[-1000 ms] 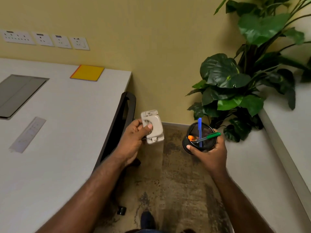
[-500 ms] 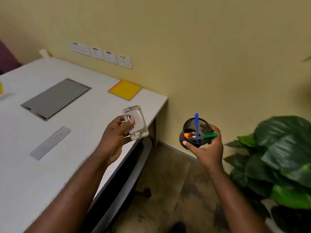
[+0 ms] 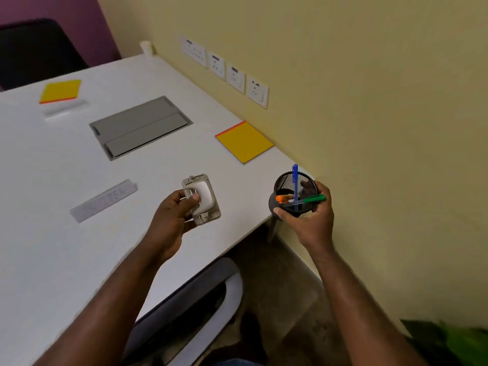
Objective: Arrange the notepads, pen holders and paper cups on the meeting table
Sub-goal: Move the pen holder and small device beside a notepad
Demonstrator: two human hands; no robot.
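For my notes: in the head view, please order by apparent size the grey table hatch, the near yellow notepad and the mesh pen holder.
1. Grey table hatch
2. Near yellow notepad
3. Mesh pen holder, though it is nearer the camera.

White table [image 3: 66,260]; yellow notepads [image 3: 244,141] edged orange; black mesh pen holder [image 3: 293,196] with blue [image 3: 295,180], green [image 3: 314,199] and orange pens [image 3: 282,198]; grey hatch [image 3: 140,126]; cream wall [image 3: 369,101].

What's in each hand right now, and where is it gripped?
Left hand pinches a small grey device by its left side; right hand grips the mesh pen holder around its wall.
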